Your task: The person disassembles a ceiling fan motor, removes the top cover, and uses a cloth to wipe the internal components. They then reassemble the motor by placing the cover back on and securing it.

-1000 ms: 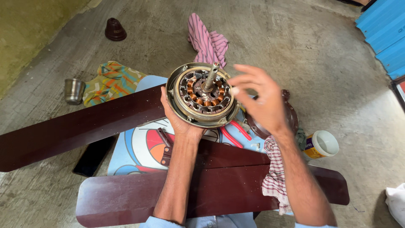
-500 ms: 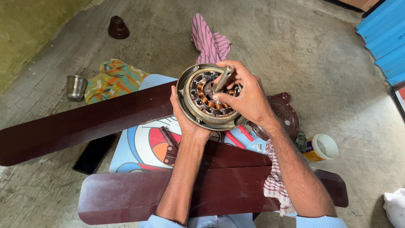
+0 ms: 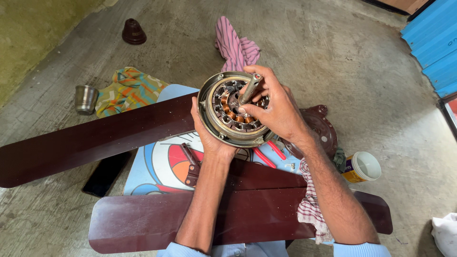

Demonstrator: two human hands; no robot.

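Gripping fan motor (image 3: 233,112) rim w/ left hand (image 3: 209,138); right hand (image 3: 276,112) pinching shaft (image 3: 250,89).

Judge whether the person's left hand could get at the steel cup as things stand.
Probably not: the left hand is holding up the fan motor, and the steel cup stands apart, beyond the fan blade.

Maroon fan blades (image 3: 95,138), steel cup (image 3: 85,99), striped cloth (image 3: 235,47), phone (image 3: 104,173), white-lidded jar (image 3: 362,167).
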